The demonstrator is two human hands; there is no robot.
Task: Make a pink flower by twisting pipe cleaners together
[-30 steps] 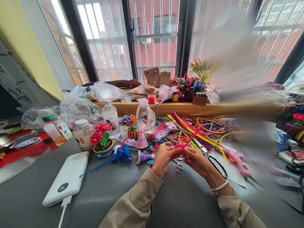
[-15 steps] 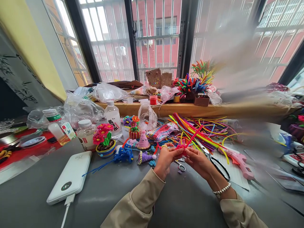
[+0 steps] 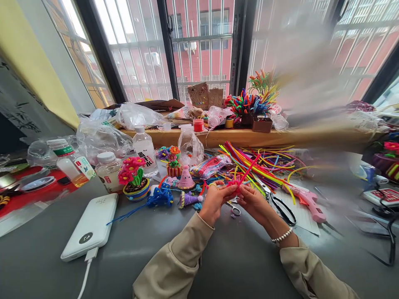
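Everything rides a touch higher and further left in our view than half a second ago, and our two hands still work at the same spot over the grey table (image 3: 124, 265). Nearest on our left we have a white power bank (image 3: 90, 226) with its cable (image 3: 85, 274) plugged in. Now to the middle: our left hand (image 3: 215, 201) pinches the pink fuzzy piece (image 3: 234, 182) between thumb and fingers, and our right hand (image 3: 254, 203) has its fingertips closed on it from the other side, a long pink strand slanting up to the right. That piece is held up in front of us, between the hands. Just beyond, small scissors (image 3: 236, 211) lie below it, black-handled scissors (image 3: 282, 209) just right of our right hand, and then a pink glue gun (image 3: 311, 203). Over to the left, we see a purple cone (image 3: 189, 199), a blue fuzzy piece (image 3: 160, 196) and potted pink flowers (image 3: 132, 170). Further back come bright fuzzy stems (image 3: 246, 162) in a heap, then the cluttered sill (image 3: 162, 141), and behind it all, barred windows (image 3: 199, 50).
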